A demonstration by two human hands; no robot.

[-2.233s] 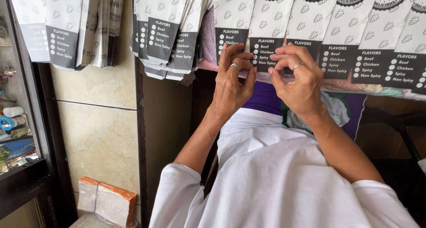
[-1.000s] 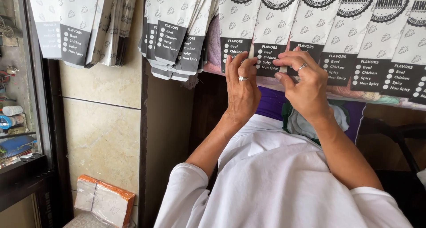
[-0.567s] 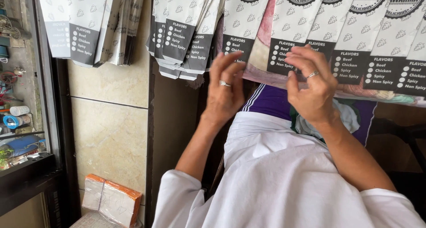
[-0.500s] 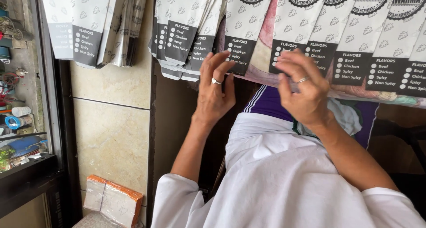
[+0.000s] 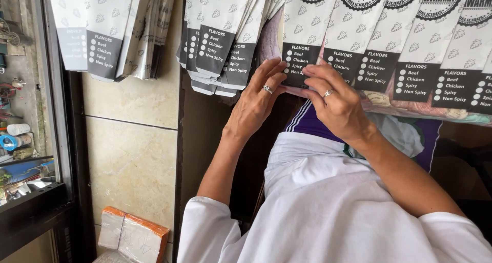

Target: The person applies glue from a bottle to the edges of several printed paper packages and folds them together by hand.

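Status: both hands up at a hanging row of white paper sleeve bags with grey patterned print and dark grey lower panels. Left hand [image 5: 256,101], ring on finger, lies fingers-extended against the dark panel of the leftmost bag of the right-hand row [image 5: 303,37]; grip wide, nothing clasped. Right hand [image 5: 335,101], also ringed, has fingertips curled at the lower edge of the same bag, beside the next one; a pinch looks likely but contact is screened by the fingers, so cannot tell if it holds the paper.

Progress, judged: several bags already hang overlapped in a row to the right [image 5: 425,43], plus a fanned bunch [image 5: 220,37] left of the hands and another stack [image 5: 107,32] further left. Bag in hand appears mid-adjustment, not yet settled.

Not verifiable: bag tops and whatever hangs them are cut off by the frame top. Row end is out of frame right. Pink and purple material behind the bags' lower edges [image 5: 312,124] unidentifiable. Orange-edged block [image 5: 133,235] at floor level partly cropped.
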